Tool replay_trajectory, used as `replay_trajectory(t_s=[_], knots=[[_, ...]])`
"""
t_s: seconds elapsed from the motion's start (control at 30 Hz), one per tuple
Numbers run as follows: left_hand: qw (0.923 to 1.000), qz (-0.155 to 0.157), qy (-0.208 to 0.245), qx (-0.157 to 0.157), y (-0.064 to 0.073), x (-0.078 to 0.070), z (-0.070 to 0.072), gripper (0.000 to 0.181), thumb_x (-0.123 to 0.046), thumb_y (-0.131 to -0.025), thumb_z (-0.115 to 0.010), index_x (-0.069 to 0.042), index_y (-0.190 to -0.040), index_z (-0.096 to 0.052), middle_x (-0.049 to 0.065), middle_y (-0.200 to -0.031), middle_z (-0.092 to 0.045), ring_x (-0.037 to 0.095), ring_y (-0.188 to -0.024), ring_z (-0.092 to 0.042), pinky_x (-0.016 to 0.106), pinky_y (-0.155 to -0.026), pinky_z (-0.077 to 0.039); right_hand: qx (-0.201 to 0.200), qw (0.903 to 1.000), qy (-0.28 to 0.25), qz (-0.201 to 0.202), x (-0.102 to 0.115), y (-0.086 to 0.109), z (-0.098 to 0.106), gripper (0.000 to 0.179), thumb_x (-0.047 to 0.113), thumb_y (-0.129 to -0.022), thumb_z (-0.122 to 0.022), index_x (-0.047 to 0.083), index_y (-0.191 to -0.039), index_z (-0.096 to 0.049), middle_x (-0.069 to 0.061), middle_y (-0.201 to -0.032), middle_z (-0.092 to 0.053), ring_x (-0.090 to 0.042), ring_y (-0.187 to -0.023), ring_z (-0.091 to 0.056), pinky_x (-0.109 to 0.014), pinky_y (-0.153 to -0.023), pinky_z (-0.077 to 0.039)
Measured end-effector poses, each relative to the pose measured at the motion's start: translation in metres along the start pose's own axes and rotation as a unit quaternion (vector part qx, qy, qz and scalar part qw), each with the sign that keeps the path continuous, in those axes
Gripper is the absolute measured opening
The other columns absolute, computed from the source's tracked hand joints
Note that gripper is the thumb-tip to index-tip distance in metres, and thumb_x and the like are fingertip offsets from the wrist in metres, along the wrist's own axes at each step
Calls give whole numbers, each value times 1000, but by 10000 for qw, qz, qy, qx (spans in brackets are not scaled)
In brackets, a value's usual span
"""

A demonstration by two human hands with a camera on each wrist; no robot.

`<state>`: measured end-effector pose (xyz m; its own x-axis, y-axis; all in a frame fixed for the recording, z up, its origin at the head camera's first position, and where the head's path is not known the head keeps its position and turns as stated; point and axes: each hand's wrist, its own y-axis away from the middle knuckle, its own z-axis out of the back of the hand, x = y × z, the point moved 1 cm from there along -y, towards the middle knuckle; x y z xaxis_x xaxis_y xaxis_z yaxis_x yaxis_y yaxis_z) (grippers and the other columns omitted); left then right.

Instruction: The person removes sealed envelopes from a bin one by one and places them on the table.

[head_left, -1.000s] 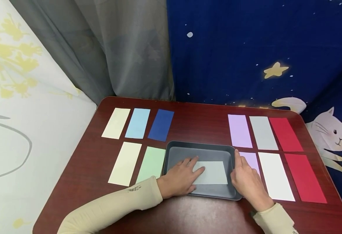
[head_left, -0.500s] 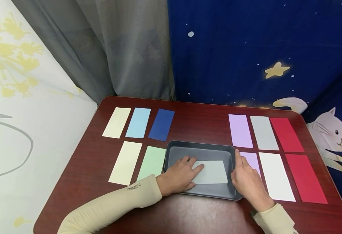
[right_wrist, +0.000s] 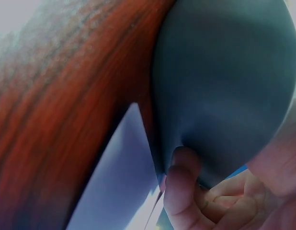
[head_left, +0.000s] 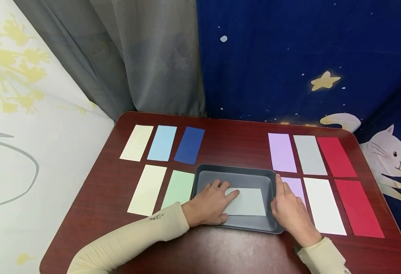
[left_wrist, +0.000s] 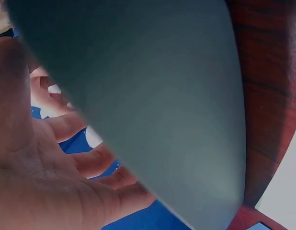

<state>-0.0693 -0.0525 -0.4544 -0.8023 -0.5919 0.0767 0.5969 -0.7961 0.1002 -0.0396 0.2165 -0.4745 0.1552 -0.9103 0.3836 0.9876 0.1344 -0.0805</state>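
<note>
A dark grey baking tray [head_left: 236, 225] lies on the table, and a pale grey paper card [head_left: 248, 203] lies flat inside it. My left hand [head_left: 208, 205] reaches over the tray's left side with fingers spread, fingertips resting on the card's left end and the tray floor. In the left wrist view the tray's outer wall [left_wrist: 153, 105] hides the fingertips. My right hand [head_left: 291, 213] grips the tray's right rim. The right wrist view has one finger [right_wrist: 182, 187] against the outer wall [right_wrist: 224, 86], with other fingers curled below it.
Coloured cards lie in two rows on both sides: cream [head_left: 147, 190], light green [head_left: 177, 188], light blue [head_left: 162, 143] and dark blue [head_left: 189, 145] at left; lilac [head_left: 281, 152], grey [head_left: 310, 155], white [head_left: 325, 205] and red [head_left: 359, 208] at right. Curtains [head_left: 166, 57] hang behind the table.
The pale grey card has slid slightly left within the tray, along with my left hand. My right hand stays at the right rim, and the tray has barely moved.
</note>
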Motion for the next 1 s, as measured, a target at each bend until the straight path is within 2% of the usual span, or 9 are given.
replay_trajectory(t_s=[0.2, 0.5, 0.63, 0.8, 1.0], knots=[[9999, 46, 37, -128, 5, 5, 6, 72, -51, -100, -72, -19, -161, -53, 12, -145, -59, 32, -121, -63, 42, -87, -60, -28, 10000, 16, 48, 0, 0, 0, 77, -9, -91, -70, -22, -158, -34, -35, -114, -62, -17, -48, -44, -33, -43, -41], [9985, 120, 110, -530, 16, 11, 15, 66, -46, -98, -74, -21, -157, -60, 12, -144, -60, 33, -120, -62, 46, -89, -58, 15, 10000, 31, 66, 0, 0, 1, 77, -8, -91, -70, -22, -158, -34, -35, -114, -62, -18, -50, -44, -35, -44, -42], [9977, 191, 197, -620, 20, 13, 17, 61, -44, -97, -74, -22, -153, -65, 13, -145, -60, 33, -121, -62, 48, -91, -58, 6, 10000, 31, 86, 0, 0, 1, 77, -9, -91, -70, -23, -157, -34, -35, -112, -62, -18, -49, -43, -34, -44, -42], [9967, 281, 303, -695, 25, 17, 18, 59, -44, -96, -75, -22, -150, -68, 14, -144, -60, 34, -121, -61, 47, -89, -58, -38, 9999, 39, 156, 0, 0, 2, 78, -9, -90, -72, -23, -157, -35, -32, -107, -62, -17, -50, -43, -35, -44, -41], [9945, 386, 428, -871, 32, 22, 17, 59, -41, -94, -76, -21, -149, -68, 14, -145, -59, 36, -124, -60, 49, -88, -59, -8, 10000, 29, 93, 0, 0, 1, 77, -8, -91, -71, -23, -157, -35, -34, -110, -62, -18, -49, -43, -36, -44, -42]])
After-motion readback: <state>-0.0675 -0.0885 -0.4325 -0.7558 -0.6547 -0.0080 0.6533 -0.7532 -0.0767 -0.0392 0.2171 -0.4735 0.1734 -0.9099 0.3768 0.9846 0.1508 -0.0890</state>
